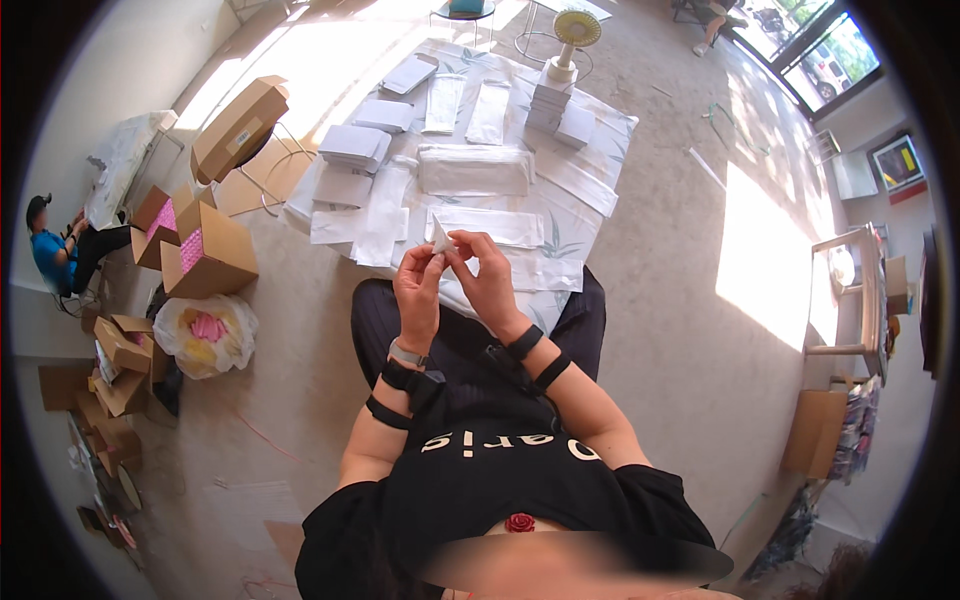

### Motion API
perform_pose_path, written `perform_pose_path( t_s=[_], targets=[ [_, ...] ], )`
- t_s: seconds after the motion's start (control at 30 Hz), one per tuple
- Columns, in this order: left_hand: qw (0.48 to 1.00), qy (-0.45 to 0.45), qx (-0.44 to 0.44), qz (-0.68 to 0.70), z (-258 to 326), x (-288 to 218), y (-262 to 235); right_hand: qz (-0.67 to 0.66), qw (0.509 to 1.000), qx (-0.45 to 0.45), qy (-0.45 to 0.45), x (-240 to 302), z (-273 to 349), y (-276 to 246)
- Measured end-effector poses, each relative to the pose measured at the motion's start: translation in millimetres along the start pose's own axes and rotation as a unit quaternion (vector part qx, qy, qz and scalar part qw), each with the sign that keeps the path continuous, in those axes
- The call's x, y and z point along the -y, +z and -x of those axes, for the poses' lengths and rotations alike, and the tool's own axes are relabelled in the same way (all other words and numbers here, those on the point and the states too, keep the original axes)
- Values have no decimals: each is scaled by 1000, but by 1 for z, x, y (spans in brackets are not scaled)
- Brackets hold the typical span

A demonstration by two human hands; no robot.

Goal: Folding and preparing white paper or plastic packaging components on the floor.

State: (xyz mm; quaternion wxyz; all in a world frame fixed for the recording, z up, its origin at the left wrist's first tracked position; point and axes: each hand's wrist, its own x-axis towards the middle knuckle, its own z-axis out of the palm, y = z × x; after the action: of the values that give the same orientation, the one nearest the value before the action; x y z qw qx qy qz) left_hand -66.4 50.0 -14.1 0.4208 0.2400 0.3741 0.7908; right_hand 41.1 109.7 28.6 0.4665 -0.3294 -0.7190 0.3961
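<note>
two hands meet at the centre of the frame, both pinching one small white folded piece (440,238) between them. the left hand (417,285) grips its lower edge with thumb and fingertips pressed together on it, and the right hand (487,275) nips its right side the same way, the other fingers curled loosely. the piece stands tilted, its pointed corner up, held above the person's lap and just below the near edge of the low table (590,175) that fills the upper middle of the frame. on the table's leaf-printed cloth lie rows of flat white packets (474,170), some stacked, and a small fan (573,35) stands at its far end. to the left of the frame open cardboard boxes (205,250) sit on the carpet, one showing pink contents, with a clear bag (205,335) of pink and yellow things just below them. at the far left edge another person (55,255) in a blue top sits on the floor.
</note>
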Motion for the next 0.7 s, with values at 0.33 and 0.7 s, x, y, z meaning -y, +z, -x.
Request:
perform_pose_path(
  t_s=[0.33, 0.7],
  targets=[
    [997, 22, -2, -73, 2, 6, 6, 79, 994, 2, -72, -1, -1, -16],
    [927, 146, 33, -345, -4, 5, 18, 71, 996, 58, 5, -15, 2, -31]
  ],
)
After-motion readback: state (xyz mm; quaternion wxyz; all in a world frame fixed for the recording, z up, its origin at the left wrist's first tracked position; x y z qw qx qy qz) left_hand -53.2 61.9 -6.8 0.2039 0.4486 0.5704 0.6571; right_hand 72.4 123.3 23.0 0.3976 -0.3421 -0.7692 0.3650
